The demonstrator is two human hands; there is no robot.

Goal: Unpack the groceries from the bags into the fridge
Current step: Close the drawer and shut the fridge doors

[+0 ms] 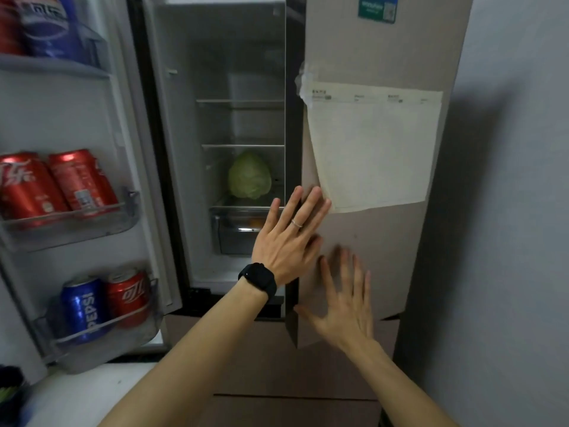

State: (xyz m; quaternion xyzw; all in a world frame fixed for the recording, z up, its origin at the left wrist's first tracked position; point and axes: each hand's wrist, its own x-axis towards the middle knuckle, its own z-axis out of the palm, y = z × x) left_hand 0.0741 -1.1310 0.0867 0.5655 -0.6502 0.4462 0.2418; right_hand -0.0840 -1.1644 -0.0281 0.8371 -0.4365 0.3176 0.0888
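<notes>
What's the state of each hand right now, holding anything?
Left hand: open, straight fingers flat on the edge of the right fridge door, holding nothing.
Right hand: open, fingers spread, blurred, empty; whether it touches the door cannot be told.

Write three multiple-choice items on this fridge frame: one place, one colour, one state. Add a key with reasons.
1. Where is the cabbage?
A) in a door bin
B) on an inner shelf, above the drawer
C) on the floor

2. What colours are the cans in the lowest door bin?
A) both red
B) one blue, one red
C) both blue

3. What are the hands doing?
A) one grips a can
B) one holds a bag
C) both are open and hold nothing

Key:
1 B: it sits on the inner shelf just over the drawer.
2 B: the blue can stands beside the red can.
3 C: the left hand lies flat against the right door; the right hand, blurred, has its fingers spread.
</notes>
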